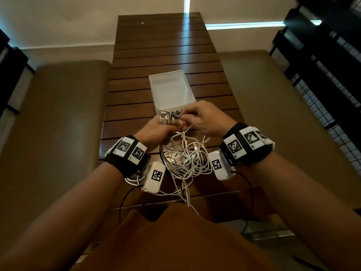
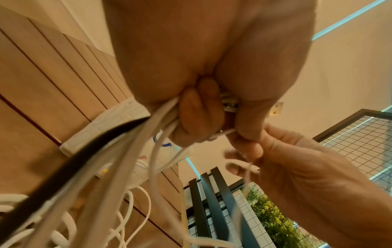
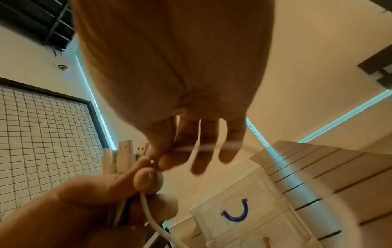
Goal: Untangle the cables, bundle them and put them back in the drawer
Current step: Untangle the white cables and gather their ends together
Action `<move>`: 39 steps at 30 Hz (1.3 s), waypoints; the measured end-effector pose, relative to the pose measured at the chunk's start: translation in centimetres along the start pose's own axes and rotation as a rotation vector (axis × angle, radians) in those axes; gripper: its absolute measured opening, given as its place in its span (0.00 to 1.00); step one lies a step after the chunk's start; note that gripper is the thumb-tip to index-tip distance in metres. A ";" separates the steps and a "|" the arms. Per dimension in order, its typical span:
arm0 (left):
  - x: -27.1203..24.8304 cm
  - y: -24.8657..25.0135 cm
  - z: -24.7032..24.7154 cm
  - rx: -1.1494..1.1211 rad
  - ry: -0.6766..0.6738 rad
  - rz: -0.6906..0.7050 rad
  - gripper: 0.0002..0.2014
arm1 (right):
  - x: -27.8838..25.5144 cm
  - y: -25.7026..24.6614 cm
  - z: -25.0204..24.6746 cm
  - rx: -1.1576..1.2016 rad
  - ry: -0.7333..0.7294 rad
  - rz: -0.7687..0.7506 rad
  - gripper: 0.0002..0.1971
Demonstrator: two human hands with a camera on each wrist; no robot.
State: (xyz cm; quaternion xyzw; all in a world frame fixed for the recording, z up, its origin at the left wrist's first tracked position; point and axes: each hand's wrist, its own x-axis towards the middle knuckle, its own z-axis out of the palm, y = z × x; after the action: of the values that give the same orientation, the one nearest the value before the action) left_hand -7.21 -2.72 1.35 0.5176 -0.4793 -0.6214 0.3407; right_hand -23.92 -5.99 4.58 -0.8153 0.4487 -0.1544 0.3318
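My left hand [image 1: 166, 127] grips a bunch of white cable ends, whose plugs [image 1: 171, 115] stick up out of the fist. In the left wrist view its fingers [image 2: 197, 114] curl round the white cables [image 2: 135, 161] and one black cable [image 2: 84, 151]. My right hand [image 1: 184, 117] pinches one cable end beside those plugs, thumb against index finger [image 3: 163, 163], with a thin white cable [image 3: 203, 147] lying across its other fingers. The loose white tangle [image 1: 185, 159] hangs from the left fist onto the table. The white plastic drawer [image 1: 153, 89] lies open just beyond both hands.
The slatted wooden table [image 1: 166, 45] runs away from me. Brown padded benches [image 1: 58, 114] flank it on both sides. A black grid rack [image 1: 322, 75] stands at the right. Black wires from the wrist cameras hang over the near table edge [image 1: 125, 196].
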 end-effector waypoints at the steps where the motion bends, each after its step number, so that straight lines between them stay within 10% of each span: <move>1: 0.1 -0.1 0.0 -0.003 -0.006 -0.005 0.09 | 0.1 0.0 0.1 -0.002 0.041 0.000 0.09; 10: -0.2 -0.8 -1.0 0.037 0.075 -0.054 0.06 | 0.9 1.0 -5.6 0.386 0.762 0.118 0.12; 15: 0.0 -0.1 -0.4 0.155 0.085 -0.059 0.08 | 0.2 -0.4 -2.5 -0.202 0.385 0.028 0.25; 19: 0.1 -0.2 -0.5 0.169 0.051 -0.032 0.06 | -0.2 -1.4 0.0 -0.443 -0.089 0.043 0.11; 33: 0.1 1.0 0.1 0.442 -0.193 0.040 0.09 | 1.4 2.2 -4.7 0.355 0.852 0.030 0.11; 39: 0.4 -0.2 -0.9 0.388 -0.074 -0.029 0.05 | 0.8 3.3 -4.1 -0.252 0.559 0.061 0.23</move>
State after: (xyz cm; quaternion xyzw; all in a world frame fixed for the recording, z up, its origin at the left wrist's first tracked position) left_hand -6.45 -3.24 1.07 0.5571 -0.5950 -0.5408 0.2077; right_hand -27.79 -9.55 5.30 -0.7621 0.5624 -0.3058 0.0963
